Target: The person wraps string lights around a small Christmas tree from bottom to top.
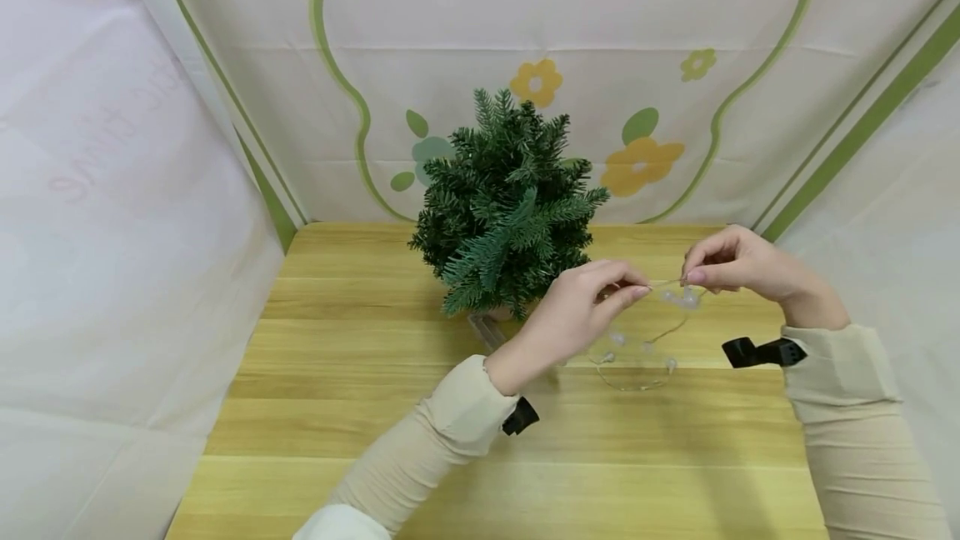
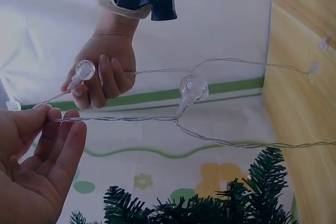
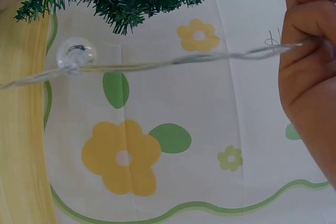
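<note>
A string of lights (image 1: 684, 299), thin clear wire with round transparent bulbs, hangs between my two hands above the right part of the table. My left hand (image 1: 581, 307) pinches the wire between thumb and forefinger. Farther right, my right hand (image 1: 750, 267) grips another stretch of it. Bulbs hang near the right fingertips, and a lower loop dangles over the wood. Up close in the left wrist view, a round bulb (image 2: 194, 87) shows beside the twisted wire. In the right wrist view the wire runs from the right hand (image 3: 311, 59) past another bulb (image 3: 76, 55).
A small green artificial pine tree (image 1: 510, 207) stands at the back middle of the wooden table (image 1: 337, 415), just left of my hands. Near its base lies a clear strip-like object (image 1: 486, 330), partly hidden by my left wrist. Printed fabric walls (image 1: 450, 7) enclose the table.
</note>
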A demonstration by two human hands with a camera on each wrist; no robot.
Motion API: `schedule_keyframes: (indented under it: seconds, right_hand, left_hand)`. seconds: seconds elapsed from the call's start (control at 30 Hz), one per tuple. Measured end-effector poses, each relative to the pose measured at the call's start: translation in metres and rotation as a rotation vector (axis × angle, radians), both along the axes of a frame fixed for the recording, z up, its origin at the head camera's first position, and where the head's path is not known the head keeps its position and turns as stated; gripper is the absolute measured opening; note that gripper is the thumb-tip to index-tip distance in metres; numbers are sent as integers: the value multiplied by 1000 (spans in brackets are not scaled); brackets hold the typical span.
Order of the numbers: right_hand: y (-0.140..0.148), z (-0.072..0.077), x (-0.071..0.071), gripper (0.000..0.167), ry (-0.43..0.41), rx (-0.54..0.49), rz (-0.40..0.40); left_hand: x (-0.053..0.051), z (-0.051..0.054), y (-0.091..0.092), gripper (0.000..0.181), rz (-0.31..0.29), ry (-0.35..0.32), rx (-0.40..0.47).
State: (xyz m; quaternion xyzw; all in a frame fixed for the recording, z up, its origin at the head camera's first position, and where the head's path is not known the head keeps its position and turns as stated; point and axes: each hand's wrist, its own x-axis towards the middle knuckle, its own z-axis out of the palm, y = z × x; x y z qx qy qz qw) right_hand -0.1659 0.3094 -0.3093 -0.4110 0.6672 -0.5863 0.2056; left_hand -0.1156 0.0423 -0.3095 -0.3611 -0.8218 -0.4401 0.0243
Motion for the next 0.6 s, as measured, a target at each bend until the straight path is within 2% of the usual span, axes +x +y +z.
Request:
schedule_keyframes:
  seconds: [0.1, 0.27, 0.37, 0.43, 0.6]
  right_hand:
    - [2, 0, -1, 39, 7, -12, -42]
    - [8, -2, -2, 35, -30, -111, -88]
    - [13, -4, -5, 34, -29, -162, -98]
    - [17, -7, -9, 34, -15, -232, -71]
    - [16, -9, -15, 30, -9, -450, 50]
  left_hand:
    - [1, 3, -6, 17, 8, 15, 44]
    - [2, 11, -16, 15, 7, 30, 143]
    - [3, 17, -21, 14, 4, 46, 163]
    - [4, 21, -24, 14, 7, 66, 164]
    - [10, 27, -29, 13, 33, 205, 87]
